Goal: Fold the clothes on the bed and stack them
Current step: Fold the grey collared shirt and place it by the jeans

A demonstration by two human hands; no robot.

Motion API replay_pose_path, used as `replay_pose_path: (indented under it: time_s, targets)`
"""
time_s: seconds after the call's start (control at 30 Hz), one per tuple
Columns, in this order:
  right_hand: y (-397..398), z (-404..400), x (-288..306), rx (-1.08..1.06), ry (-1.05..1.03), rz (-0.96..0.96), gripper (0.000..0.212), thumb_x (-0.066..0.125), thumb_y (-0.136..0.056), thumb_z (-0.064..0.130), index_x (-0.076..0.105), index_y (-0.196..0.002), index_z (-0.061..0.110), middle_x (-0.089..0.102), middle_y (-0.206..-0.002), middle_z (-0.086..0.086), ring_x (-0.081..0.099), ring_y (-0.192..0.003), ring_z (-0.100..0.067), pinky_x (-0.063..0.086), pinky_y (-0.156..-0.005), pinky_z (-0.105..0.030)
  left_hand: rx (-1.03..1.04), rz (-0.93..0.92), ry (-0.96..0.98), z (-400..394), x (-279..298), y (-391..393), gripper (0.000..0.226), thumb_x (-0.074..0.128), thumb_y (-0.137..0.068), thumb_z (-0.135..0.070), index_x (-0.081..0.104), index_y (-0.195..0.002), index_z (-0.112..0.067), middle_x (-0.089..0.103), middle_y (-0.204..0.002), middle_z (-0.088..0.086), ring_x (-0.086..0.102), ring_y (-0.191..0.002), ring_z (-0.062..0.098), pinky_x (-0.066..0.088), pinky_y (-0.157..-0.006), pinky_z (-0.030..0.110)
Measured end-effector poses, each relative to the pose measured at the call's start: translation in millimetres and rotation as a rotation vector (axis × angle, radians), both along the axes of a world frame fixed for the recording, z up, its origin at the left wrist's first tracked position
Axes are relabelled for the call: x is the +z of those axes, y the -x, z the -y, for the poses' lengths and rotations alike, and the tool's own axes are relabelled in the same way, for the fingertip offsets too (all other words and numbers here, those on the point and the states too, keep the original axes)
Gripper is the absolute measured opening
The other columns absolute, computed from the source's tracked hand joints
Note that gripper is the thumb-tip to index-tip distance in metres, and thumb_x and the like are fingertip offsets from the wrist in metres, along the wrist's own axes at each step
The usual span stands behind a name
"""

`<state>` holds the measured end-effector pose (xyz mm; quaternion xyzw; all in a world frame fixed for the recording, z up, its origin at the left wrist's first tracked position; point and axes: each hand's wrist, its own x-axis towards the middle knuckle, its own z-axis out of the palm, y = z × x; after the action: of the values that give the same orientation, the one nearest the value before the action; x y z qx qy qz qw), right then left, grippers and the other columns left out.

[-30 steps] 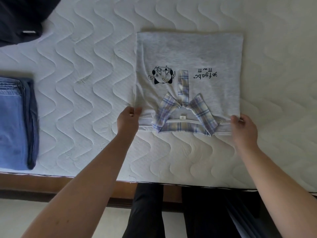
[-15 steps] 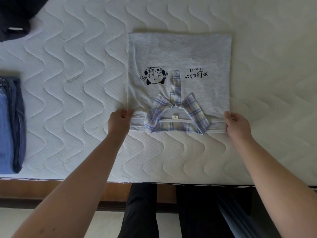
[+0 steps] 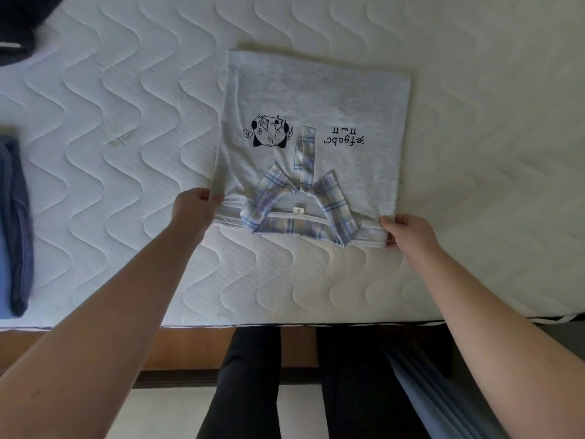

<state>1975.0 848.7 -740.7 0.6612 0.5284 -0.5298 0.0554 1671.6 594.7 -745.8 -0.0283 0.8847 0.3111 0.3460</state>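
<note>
Left hand (image 3: 192, 210) pinches the near-left corner of the folded grey shirt (image 3: 316, 99); right hand (image 3: 408, 232) grips the near-right corner, fingers curled over the edge. Both forearms reach fwd from the near side, roughly parallel. Shirt lies flat mid-mattress (image 3: 126, 90), plaid collar (image 3: 297, 213) nearest the person, black cartoon print and lettering upside down beyond it. Folded blue clothes (image 3: 15, 223) sit at the left edge, well apart; a dark garment (image 3: 19, 26) lies at the far-left corner — nothing btw them and the shirt.
</note>
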Motion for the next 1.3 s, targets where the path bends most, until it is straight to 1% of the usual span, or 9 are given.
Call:
replay_pose_path:
  time_s: [0.07,0.3,0.47,0.73,0.83,0.93,1.0,1.1,1.3]
  targets:
    - [-1,20,2,0.025,0.073,-0.002,0.006,0.068,-0.089,0.013,0.067,-0.090,0.006,0.068,-0.088,-0.016,0.065,-0.067,-0.024,0.059,-0.070,-0.041,0.040,0.021,-0.015,2,0,12,0.017,0.067,-0.090,-0.029,0.069,-0.101,-0.016,0.062,-0.073,-0.005,0.053,-0.064,0.011,0.039,-0.054,0.022]
    - [17,108,3,0.051,0.199,0.027,0.013,0.072,-0.085,0.010,0.062,-0.077,0.012,0.068,-0.070,-0.007,0.065,-0.047,-0.008,0.049,-0.042,-0.019,-0.106,-0.096,-0.029,21,2,65,0.030,0.060,-0.092,-0.039,0.067,-0.109,-0.016,0.068,-0.094,0.008,0.061,-0.081,0.028,0.051,-0.070,0.038]
    - [43,173,16,-0.041,0.368,-0.012,0.015,0.073,-0.086,0.017,0.059,-0.081,0.015,0.065,-0.071,-0.003,0.061,-0.053,-0.009,0.044,-0.047,-0.019,-0.286,-0.249,0.017,20,19,104,0.026,0.059,-0.093,-0.034,0.071,-0.105,-0.015,0.069,-0.087,0.006,0.066,-0.089,0.034,0.043,-0.067,0.028]
    - [95,260,19,-0.032,0.513,0.031,0.028,0.068,-0.091,0.028,0.059,-0.109,0.008,0.060,-0.076,0.000,0.052,-0.059,-0.012,0.037,-0.051,-0.022,-0.308,-0.275,0.072,14,23,133,0.033,0.059,-0.094,-0.028,0.062,-0.125,-0.015,0.065,-0.121,0.009,0.062,-0.108,0.028,0.047,-0.084,0.027]
    - [96,257,23,0.113,0.489,0.154,0.031,0.062,-0.093,0.041,0.061,-0.095,0.010,0.057,-0.067,-0.001,0.049,-0.049,-0.013,0.034,-0.045,-0.019,-0.260,-0.244,0.083,30,18,116,0.053,0.065,-0.089,-0.028,0.048,-0.139,-0.018,0.055,-0.134,0.010,0.056,-0.118,0.027,0.046,-0.094,0.029]
    - [90,241,29,0.311,0.473,0.216,0.038,0.058,-0.095,0.047,0.059,-0.074,0.015,0.062,-0.058,0.001,0.054,-0.041,-0.011,0.037,-0.043,-0.017,-0.099,-0.195,-0.017,48,13,97,0.058,0.064,-0.088,-0.026,0.043,-0.142,-0.021,0.061,-0.121,0.006,0.062,-0.104,0.024,0.048,-0.077,0.025]
    - [97,222,29,0.431,0.422,0.166,0.033,0.055,-0.097,0.040,0.062,-0.077,0.014,0.066,-0.057,0.004,0.059,-0.043,-0.009,0.039,-0.044,-0.017,0.051,-0.122,-0.080,60,15,83,0.055,0.063,-0.090,-0.034,0.044,-0.140,-0.024,0.064,-0.100,-0.005,0.063,-0.085,0.017,0.046,-0.060,0.021]
    - [121,188,34,0.575,0.294,0.022,0.018,0.057,-0.098,0.026,0.066,-0.092,0.012,0.069,-0.065,0.006,0.062,-0.048,-0.005,0.043,-0.046,-0.016,0.168,-0.048,-0.098,78,20,61,0.048,0.059,-0.093,-0.039,0.048,-0.137,-0.023,0.063,-0.103,-0.006,0.058,-0.079,0.014,0.040,-0.055,0.020]
    - [190,131,43,0.997,0.013,-0.200,0.014,0.065,-0.094,0.024,0.069,-0.106,0.019,0.073,-0.103,0.003,0.068,-0.093,-0.012,0.050,-0.085,-0.021,0.357,-0.006,-0.197,101,35,7,0.031,0.052,-0.097,-0.029,0.057,-0.128,-0.027,0.065,-0.108,-0.003,0.058,-0.080,0.010,0.043,-0.063,0.022]
